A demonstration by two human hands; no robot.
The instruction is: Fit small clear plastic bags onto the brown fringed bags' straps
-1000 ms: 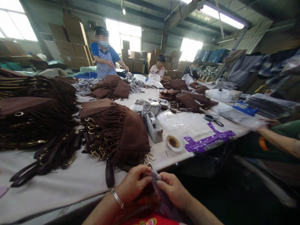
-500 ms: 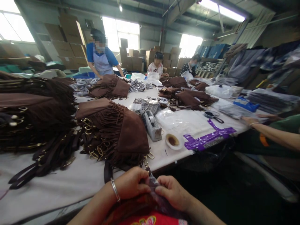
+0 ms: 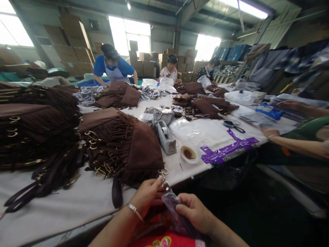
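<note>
Pinching the plastic sleeve, the right hand holds a strap that looks mostly covered, its metal clip bare at the left hand, whose grip is unclear, near the table edge beside unwrapped brown bags.

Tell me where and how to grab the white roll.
Probably best pinched by the near rim, from above and in front: the white roll seems to lie flat, its hollow brown core facing up, while the tape dispenser stands close on its far left.
</note>
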